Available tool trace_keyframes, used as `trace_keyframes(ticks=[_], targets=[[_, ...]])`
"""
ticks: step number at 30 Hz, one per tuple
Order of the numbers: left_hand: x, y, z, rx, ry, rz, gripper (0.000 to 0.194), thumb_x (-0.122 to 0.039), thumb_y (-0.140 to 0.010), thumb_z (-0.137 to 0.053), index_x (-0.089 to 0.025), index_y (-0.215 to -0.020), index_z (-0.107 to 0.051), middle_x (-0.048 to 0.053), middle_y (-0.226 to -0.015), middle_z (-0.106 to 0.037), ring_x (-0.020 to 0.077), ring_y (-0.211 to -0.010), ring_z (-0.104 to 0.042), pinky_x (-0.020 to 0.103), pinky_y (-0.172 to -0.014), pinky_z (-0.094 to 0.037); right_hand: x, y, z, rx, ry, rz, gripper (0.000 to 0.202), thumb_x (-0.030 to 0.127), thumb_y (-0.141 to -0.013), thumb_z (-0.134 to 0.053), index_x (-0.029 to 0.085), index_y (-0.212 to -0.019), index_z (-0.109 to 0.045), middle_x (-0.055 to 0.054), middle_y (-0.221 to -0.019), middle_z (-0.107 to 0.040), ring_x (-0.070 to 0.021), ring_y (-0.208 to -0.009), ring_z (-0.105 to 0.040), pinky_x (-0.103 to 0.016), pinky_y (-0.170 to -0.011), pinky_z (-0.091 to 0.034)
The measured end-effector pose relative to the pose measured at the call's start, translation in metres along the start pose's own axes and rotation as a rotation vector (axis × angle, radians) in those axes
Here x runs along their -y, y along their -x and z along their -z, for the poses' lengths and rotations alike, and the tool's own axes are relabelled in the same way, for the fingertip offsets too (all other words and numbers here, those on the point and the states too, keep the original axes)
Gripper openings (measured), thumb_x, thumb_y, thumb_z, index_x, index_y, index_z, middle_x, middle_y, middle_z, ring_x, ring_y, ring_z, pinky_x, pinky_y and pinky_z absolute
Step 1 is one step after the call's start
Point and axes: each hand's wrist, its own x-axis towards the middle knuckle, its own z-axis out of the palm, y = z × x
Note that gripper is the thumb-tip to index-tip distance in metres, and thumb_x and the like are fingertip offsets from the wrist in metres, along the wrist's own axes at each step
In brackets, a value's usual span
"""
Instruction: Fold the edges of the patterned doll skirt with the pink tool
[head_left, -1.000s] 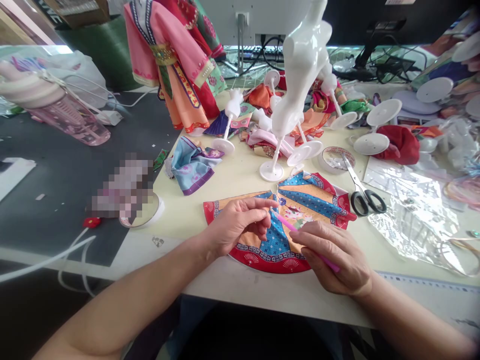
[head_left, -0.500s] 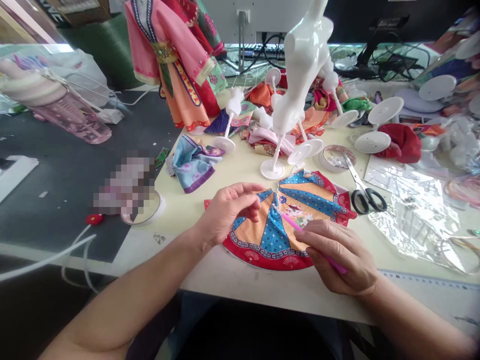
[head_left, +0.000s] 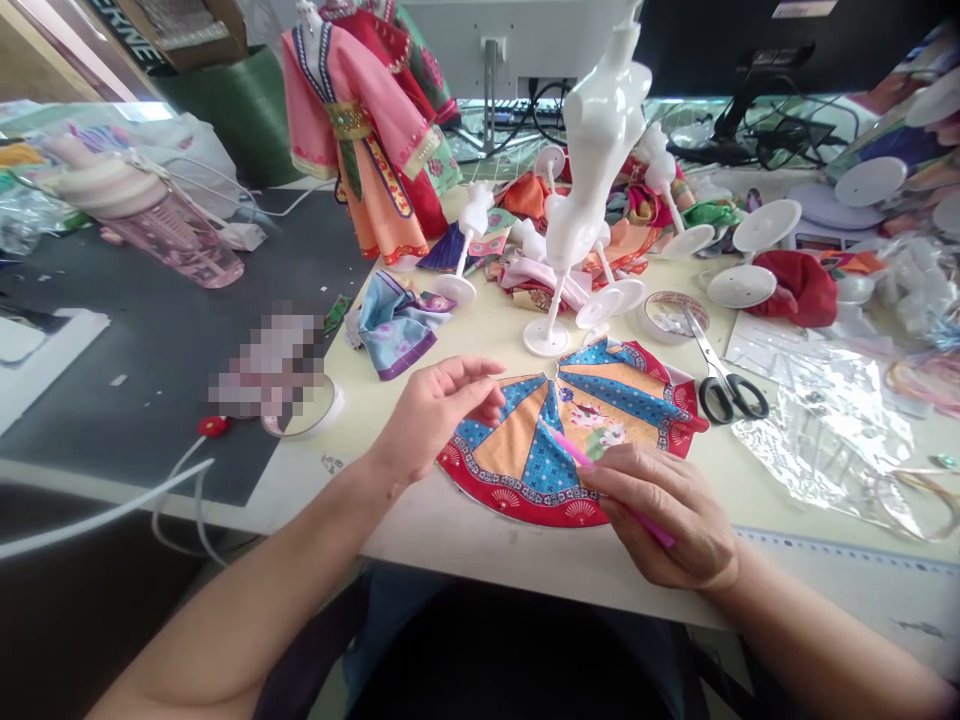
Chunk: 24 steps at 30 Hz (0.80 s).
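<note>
A fan-shaped piece of patterned cloth (head_left: 510, 445), orange and blue with a red border, lies spread on the pale table. My right hand (head_left: 667, 515) grips a pink pen-like tool (head_left: 571, 450), its tip at a blue panel of the cloth. Over the cloth's left upper part is my left hand (head_left: 442, 410), fingers curled with the thumb near them; whether something small is between them is hidden. Just behind the cloth stands a white mannequin (head_left: 589, 170) on a round base.
Scissors (head_left: 724, 385) and a tape roll (head_left: 673, 317) lie to the right, beside clear plastic (head_left: 832, 450). At the left are a blue cloth piece (head_left: 397, 325), another tape roll (head_left: 304, 410) and a pink bottle (head_left: 176, 230). Dressed mannequins (head_left: 360, 130) stand behind.
The view has shifted slightly. My left hand has drawn back a little to the left, uncovering more cloth. My right hand, still holding the pink tool, has moved slightly left.
</note>
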Motion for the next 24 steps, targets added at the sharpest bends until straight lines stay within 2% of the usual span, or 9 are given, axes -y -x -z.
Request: trace_keyframes(ticks=[3, 6, 11, 14, 17, 24], targets=[[0.0, 0.025, 0.004, -0.059, -0.262, -0.134, 0.021, -0.027, -0.086, -0.057, -0.016, -0.101, -0.066, 0.003, -0.078, -0.067, 0.0126, -0.074, -0.063, 0.024, -0.069, -0.052, 0.012, 0.002, -0.002, 0.067, -0.065, 0.004, 0.031, 0.006, -0.079, -0.049, 0.011, -0.109, -0.055, -0.006, -0.077, -0.062, -0.0168, -0.071, -0.06, -0.03, -0.058, -0.05], [0.011, 0.05, 0.006, -0.088, -0.53, -0.299, 0.018, -0.02, -0.087, -0.055, -0.019, -0.102, -0.066, 0.003, -0.084, -0.07, 0.0136, -0.079, -0.065, 0.026, -0.075, -0.053, 0.021, 0.006, -0.006, 0.127, -0.088, 0.052, 0.028, 0.006, -0.079, -0.048, 0.011, -0.105, -0.054, -0.005, -0.072, -0.062, -0.0173, -0.069, -0.061, -0.029, -0.057, -0.05], [0.043, 0.076, 0.008, -0.005, -0.794, -0.66, 0.029, -0.006, -0.082, -0.054, -0.019, -0.106, -0.064, 0.005, -0.092, -0.071, 0.0176, -0.093, -0.064, 0.036, -0.093, -0.05, 0.022, 0.01, -0.016, 0.133, -0.174, 0.055, 0.026, 0.004, -0.077, -0.048, 0.012, -0.101, -0.05, -0.005, -0.069, -0.061, -0.0161, -0.064, -0.057, -0.029, -0.055, -0.047], [0.054, 0.082, 0.01, 0.021, -0.895, -0.807, 0.035, -0.002, -0.081, -0.052, -0.016, -0.111, -0.061, 0.007, -0.095, -0.071, 0.0195, -0.095, -0.064, 0.043, -0.097, -0.048, 0.021, 0.01, -0.02, 0.155, -0.204, 0.034, 0.025, 0.004, -0.078, -0.047, 0.013, -0.101, -0.049, -0.005, -0.071, -0.06, -0.0156, -0.064, -0.056, -0.028, -0.055, -0.046], [0.058, 0.083, 0.012, 0.021, -0.975, -0.859, 0.036, -0.004, -0.081, -0.051, -0.015, -0.114, -0.058, 0.009, -0.095, -0.071, 0.0208, -0.095, -0.064, 0.046, -0.096, -0.049, 0.022, 0.01, -0.022, 0.192, -0.197, 0.014, 0.022, 0.006, -0.08, -0.045, 0.015, -0.1, -0.049, -0.004, -0.071, -0.06, -0.0154, -0.064, -0.056, -0.028, -0.055, -0.045], [0.059, 0.082, 0.013, 0.018, -0.998, -0.85, 0.035, -0.004, -0.082, -0.051, -0.016, -0.114, -0.058, 0.009, -0.095, -0.071, 0.0212, -0.094, -0.064, 0.045, -0.093, -0.051, 0.021, 0.01, -0.026, 0.217, -0.198, -0.002, 0.02, 0.006, -0.081, -0.044, 0.015, -0.098, -0.05, -0.004, -0.071, -0.06, -0.0152, -0.065, -0.057, -0.028, -0.057, -0.045]])
